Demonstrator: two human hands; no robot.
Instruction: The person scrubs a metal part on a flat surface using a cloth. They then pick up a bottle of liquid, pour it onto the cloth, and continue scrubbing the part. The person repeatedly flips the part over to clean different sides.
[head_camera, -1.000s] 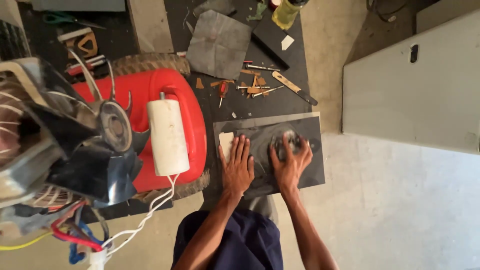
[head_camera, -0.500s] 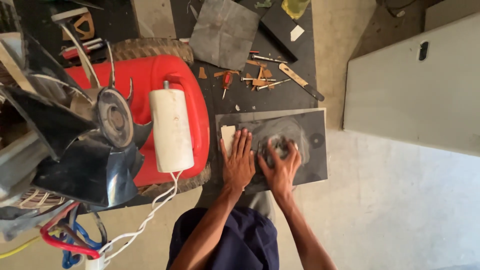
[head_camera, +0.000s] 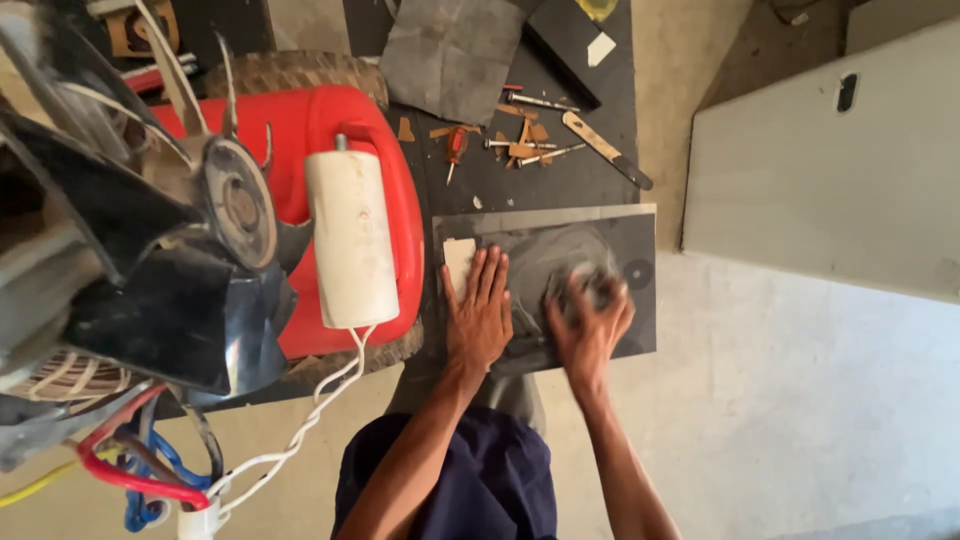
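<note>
Dark slab (head_camera: 610, 235) on cluttered black worktable (head_camera: 600, 100), left hand (head_camera: 478, 318) spread flat on slab, right hand (head_camera: 588, 322) blurred, grip unclear, pale concrete floor (head_camera: 780, 400) beside slab.

- Dark grey slab (head_camera: 610, 225): flat, rectangular, smudged with pale circular marks, lying just right of the red casing (head_camera: 395, 150).
- Small cream piece (head_camera: 458, 262): flat on the slab's near-left corner, beside the casing.

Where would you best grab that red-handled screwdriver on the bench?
Probably by the red handle of the screwdriver, from above: it lies flat on the bench, its thin shaft pointing toward the person, and the handle is the thickest part. Scraps lie close beside it.
</note>
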